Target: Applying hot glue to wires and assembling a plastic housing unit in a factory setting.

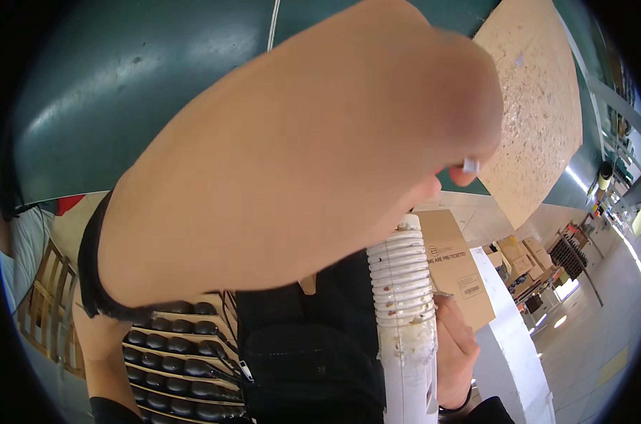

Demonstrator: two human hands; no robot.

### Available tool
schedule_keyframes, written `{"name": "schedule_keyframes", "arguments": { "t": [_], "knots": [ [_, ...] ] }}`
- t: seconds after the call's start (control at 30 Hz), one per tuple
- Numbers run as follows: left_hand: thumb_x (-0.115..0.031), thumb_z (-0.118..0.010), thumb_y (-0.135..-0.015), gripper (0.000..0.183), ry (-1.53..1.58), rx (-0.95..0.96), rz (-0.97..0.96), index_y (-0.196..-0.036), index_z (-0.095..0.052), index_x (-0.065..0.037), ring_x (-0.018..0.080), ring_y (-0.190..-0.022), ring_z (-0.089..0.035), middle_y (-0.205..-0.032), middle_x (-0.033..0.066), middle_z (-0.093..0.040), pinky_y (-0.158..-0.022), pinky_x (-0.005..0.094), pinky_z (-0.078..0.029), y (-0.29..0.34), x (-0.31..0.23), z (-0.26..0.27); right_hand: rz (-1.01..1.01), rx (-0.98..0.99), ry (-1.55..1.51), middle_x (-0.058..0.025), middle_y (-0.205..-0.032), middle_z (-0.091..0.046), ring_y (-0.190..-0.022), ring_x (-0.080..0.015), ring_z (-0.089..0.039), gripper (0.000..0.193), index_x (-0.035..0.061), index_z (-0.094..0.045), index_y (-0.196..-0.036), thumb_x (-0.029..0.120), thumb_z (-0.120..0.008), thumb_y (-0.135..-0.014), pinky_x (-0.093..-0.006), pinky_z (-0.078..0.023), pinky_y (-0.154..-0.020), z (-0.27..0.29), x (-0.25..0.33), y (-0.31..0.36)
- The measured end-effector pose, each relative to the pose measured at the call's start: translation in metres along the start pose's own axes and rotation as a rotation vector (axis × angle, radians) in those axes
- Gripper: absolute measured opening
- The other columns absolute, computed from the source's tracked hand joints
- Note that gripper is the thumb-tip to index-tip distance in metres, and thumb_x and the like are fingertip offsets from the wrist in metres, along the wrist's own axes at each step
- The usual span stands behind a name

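Note:
My left arm, bare below a black sleeve, crosses most of the view close to the camera. My left hand (469,113) is blurred at its end, with fingers curled under. A small white thing (471,166) shows at a fingertip; what it is I cannot make out. Below the arm stands a white ribbed tube (401,283), stained brown near its upper end. Just right of the tube is my right hand (456,339), fingers bent and partly hidden behind it. Whether that hand grips the tube or something behind it I cannot tell.
A dark green tabletop (144,92) spans the back, with a worn tan board (539,106) at right. A cardboard box (469,297) stands beyond the tube. Rows of black rounded pieces (179,364) lie lower left, near a slatted wooden chair (48,311) and another person's pale clothing (27,240).

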State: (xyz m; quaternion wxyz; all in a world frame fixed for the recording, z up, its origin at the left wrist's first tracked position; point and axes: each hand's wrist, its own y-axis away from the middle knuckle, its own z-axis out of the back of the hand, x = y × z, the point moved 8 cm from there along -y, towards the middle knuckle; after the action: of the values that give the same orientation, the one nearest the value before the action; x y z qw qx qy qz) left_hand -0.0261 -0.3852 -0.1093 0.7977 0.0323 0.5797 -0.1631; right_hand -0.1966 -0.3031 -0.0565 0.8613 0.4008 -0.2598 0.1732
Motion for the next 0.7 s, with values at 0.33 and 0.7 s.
{"name": "schedule_keyframes", "arguments": {
  "t": [0.33,0.7],
  "knots": [
    [0.000,-0.076,-0.072,0.020,0.001,0.037,0.226,-0.089,-0.073,-0.010,0.0063,-0.050,-0.044,-0.067,-0.0003,-0.065,-0.045,0.0236,-0.029,0.006,0.016,-0.002,0.124,-0.066,0.109,-0.0159,-0.081,-0.064,-0.068,-0.0300,-0.062,0.025,-0.0052,-0.064,-0.085,0.006,-0.073,-0.065,-0.0358,-0.048,-0.053,-0.001,0.002,-0.003],
    [0.000,-0.077,-0.071,0.027,-0.021,-0.015,0.197,-0.095,-0.072,-0.011,0.0057,-0.049,-0.042,-0.067,-0.0010,-0.064,-0.045,0.0235,-0.028,0.000,0.011,0.004,-0.124,-0.067,0.130,-0.0114,-0.069,-0.060,-0.059,-0.0236,-0.059,0.019,-0.0040,-0.066,-0.080,0.007,-0.075,-0.067,-0.0317,-0.046,-0.056,0.004,-0.005,0.007]
  ]
}}
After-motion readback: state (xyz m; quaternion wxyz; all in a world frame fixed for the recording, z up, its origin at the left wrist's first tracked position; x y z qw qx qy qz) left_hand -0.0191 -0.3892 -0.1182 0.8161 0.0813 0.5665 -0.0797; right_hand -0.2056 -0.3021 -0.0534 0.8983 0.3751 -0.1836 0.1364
